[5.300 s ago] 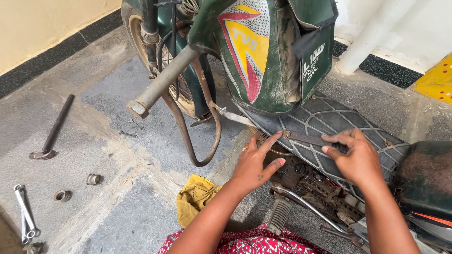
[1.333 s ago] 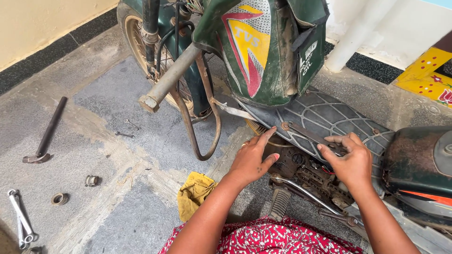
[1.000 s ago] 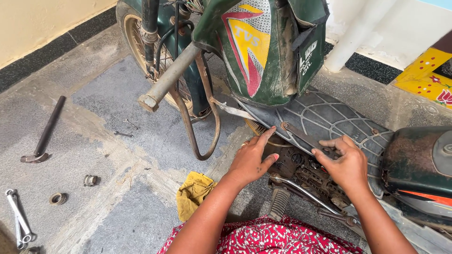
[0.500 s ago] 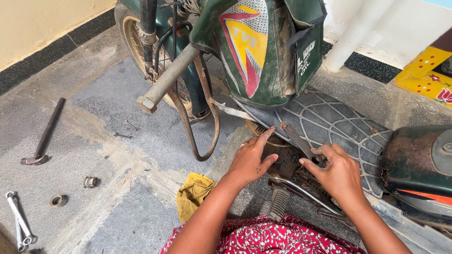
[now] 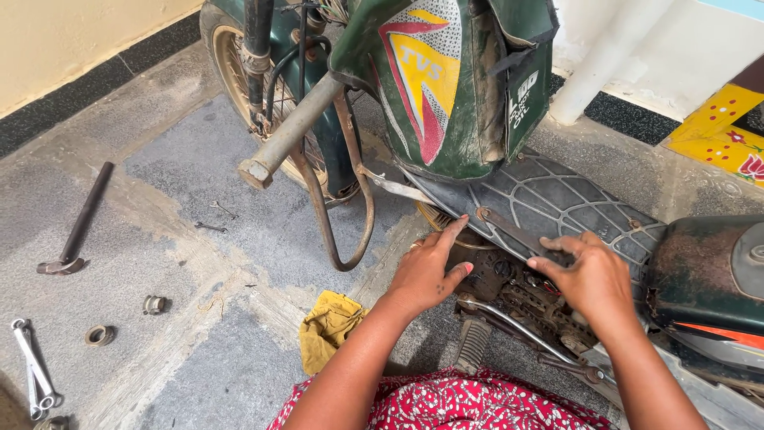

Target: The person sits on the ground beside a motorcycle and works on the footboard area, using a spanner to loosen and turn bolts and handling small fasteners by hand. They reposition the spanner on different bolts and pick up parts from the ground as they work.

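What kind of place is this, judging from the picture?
Probably an informal repair spot on an outdoor concrete floor: a worn green moped lies open, with a hammer, spanners and loose nuts scattered beside it.

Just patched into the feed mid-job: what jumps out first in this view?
The worn green moped fills the upper middle, its ribbed footboard running right. Both hands are at the footboard's near edge over the exposed engine parts: the left hand flat with a finger pointing up, the right hand curled over a dark metal strip. On the stone floor lie a yellow rag, a hammer and spanners at far left.
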